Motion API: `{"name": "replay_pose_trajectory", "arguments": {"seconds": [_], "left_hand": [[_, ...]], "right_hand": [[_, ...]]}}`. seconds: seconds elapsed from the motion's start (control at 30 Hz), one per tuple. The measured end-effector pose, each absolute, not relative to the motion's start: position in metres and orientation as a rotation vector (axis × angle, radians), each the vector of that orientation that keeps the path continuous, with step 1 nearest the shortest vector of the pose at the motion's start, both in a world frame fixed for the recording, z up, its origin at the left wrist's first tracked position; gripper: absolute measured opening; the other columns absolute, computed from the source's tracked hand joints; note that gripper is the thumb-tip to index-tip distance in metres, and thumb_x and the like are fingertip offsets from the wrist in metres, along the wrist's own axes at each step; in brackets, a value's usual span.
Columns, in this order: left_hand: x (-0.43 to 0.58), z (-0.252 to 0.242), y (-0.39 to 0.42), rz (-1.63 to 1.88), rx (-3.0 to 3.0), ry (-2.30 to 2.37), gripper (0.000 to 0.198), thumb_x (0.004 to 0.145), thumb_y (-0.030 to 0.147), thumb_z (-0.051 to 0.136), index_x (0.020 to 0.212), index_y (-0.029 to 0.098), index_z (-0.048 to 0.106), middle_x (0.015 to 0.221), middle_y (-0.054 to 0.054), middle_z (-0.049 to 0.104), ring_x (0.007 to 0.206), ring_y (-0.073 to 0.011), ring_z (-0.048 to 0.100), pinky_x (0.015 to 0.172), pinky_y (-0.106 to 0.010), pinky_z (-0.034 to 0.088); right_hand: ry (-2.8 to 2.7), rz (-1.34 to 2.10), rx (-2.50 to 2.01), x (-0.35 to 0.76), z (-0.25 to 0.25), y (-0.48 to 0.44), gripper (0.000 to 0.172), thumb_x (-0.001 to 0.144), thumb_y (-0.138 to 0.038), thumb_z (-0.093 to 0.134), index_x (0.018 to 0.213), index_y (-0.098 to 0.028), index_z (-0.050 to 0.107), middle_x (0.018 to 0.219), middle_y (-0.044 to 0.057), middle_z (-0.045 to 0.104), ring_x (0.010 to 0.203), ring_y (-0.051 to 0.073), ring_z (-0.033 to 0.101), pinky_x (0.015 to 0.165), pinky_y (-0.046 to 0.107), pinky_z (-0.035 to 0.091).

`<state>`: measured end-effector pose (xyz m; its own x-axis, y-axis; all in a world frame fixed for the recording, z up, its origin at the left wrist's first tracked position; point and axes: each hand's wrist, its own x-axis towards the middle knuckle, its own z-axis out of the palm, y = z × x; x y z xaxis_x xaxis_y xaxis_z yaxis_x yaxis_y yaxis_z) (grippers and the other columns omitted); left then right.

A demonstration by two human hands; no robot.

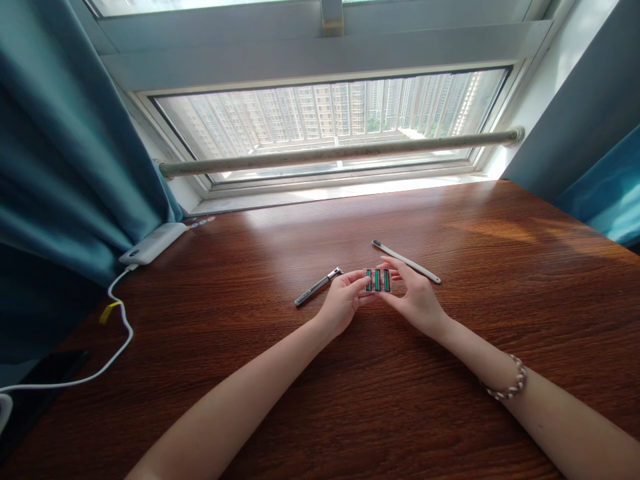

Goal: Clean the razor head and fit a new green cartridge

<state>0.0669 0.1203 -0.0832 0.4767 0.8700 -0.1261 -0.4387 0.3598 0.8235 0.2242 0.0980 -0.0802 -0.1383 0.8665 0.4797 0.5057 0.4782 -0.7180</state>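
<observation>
Between my two hands is a small clear pack of razor blade cartridges (377,281), with three dark and green cartridges showing side by side. My left hand (345,298) grips its left end, the thumb lying over the front. At the other end, my right hand (414,297) has its fingers and thumb around the pack's right edge. A grey razor handle (315,289) lies on the table just left of my left hand. Beyond my right hand rests a white toothbrush (410,263) with a dark bristle head, slanting down to the right.
The brown wooden table (280,413) reaches to the window sill, where a pale rail (340,155) crosses the window. A white power bank (154,244) with a white cable (131,333) sits at the left edge by a blue curtain (75,133).
</observation>
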Motion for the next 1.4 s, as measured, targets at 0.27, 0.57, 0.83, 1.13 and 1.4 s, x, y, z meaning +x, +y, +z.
{"name": "replay_pose_trajectory", "arguments": {"seconds": [0.27,0.57,0.83,1.13,1.4], "left_hand": [[0.067,-0.085,0.122,0.917,0.786,0.632,0.019,0.073,0.022,0.06,0.088,0.011,0.062,0.087,-0.01,0.067,0.074,-0.0182,0.064,0.072,-0.032,0.048],[0.067,-0.083,0.122,0.881,0.809,0.603,0.026,0.075,0.026,0.06,0.096,0.01,0.062,0.094,-0.012,0.065,0.081,-0.0188,0.063,0.077,-0.032,0.046],[0.068,-0.078,0.12,0.889,0.816,0.518,0.035,0.076,0.025,0.06,0.108,0.013,0.057,0.104,-0.013,0.061,0.091,-0.0185,0.059,0.082,-0.03,0.043],[0.07,-0.075,0.116,0.948,0.881,0.488,0.049,0.064,0.009,0.068,0.11,0.02,0.052,0.098,-0.007,0.063,0.088,-0.0155,0.059,0.081,-0.027,0.042],[0.071,-0.075,0.115,0.96,0.938,0.574,0.051,0.06,0.014,0.072,0.108,0.02,0.053,0.091,-0.006,0.065,0.081,-0.0167,0.061,0.08,-0.03,0.042]], "right_hand": [[-1.792,0.482,-1.18,0.223,-0.078,0.096,0.062,0.068,-0.012,0.064,0.124,-0.023,0.04,0.107,0.003,0.058,0.09,0.017,0.057,0.084,0.032,0.047],[-1.768,0.486,-1.195,0.223,-0.079,0.096,0.06,0.069,-0.014,0.065,0.123,-0.023,0.04,0.106,0.003,0.058,0.089,0.018,0.057,0.083,0.033,0.048],[-1.69,0.503,-1.217,0.223,-0.078,0.097,0.057,0.068,-0.016,0.067,0.119,-0.023,0.044,0.105,0.003,0.059,0.086,0.017,0.058,0.081,0.032,0.049],[-1.694,0.539,-1.143,0.223,-0.072,0.096,0.045,0.069,-0.016,0.064,0.112,-0.022,0.05,0.108,0.004,0.058,0.091,0.018,0.057,0.08,0.033,0.049],[-1.78,0.474,-1.092,0.224,-0.07,0.096,0.039,0.068,-0.011,0.059,0.105,-0.021,0.052,0.112,0.007,0.052,0.108,0.023,0.048,0.089,0.039,0.043]]}}
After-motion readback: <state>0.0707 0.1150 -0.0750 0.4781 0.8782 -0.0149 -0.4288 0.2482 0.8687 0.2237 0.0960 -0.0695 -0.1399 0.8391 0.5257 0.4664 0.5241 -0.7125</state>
